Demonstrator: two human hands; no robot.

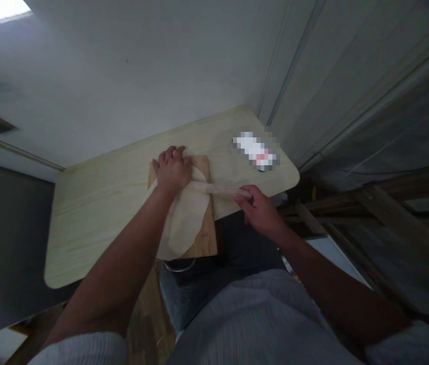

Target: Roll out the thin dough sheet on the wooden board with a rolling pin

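The right hand (259, 209) grips a rolling pin (222, 190) pointing left across the dough (187, 220) toward the spread left hand (172, 171). Its far tip perhaps hides under that palm.

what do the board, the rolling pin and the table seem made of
Board: probably wood, matte, going by its warm brown tone. Rolling pin: likely wood too, pale and dull, with no visible shine. Table: wood or wood-look laminate, smooth; the streaky grain shows, but the look can't settle which.
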